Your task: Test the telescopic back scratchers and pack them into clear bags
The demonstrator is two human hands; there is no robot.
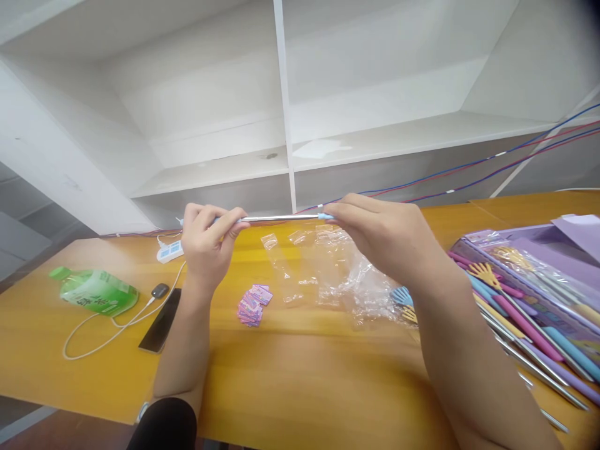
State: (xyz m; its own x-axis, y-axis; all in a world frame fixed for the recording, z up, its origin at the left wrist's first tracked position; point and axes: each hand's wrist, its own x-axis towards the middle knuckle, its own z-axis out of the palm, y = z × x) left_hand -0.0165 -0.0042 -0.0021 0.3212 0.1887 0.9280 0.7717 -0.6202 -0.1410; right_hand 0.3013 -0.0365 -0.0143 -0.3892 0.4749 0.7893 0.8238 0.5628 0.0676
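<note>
A back scratcher with a thin silver rod (284,218) and light blue ends is held level above the table's far part. My left hand (209,234) is closed round its left end, where a bit of blue shows between the fingers. At the other end, my right hand (382,231) pinches the blue part; the rest of that end is hidden in the fingers. Below lie clear plastic sleeves (330,269) and a small heap of pink and purple cards (254,305). By my right forearm are a blue hand-shaped head (402,295) and a yellow one (409,314).
Several colourful back scratchers (529,312) lie at the right beside a purple box (534,234). On the left are a green bottle (98,292), a dark phone (162,322), a white cable (87,350) and a power strip (169,251). White shelves (285,94) stand behind the table.
</note>
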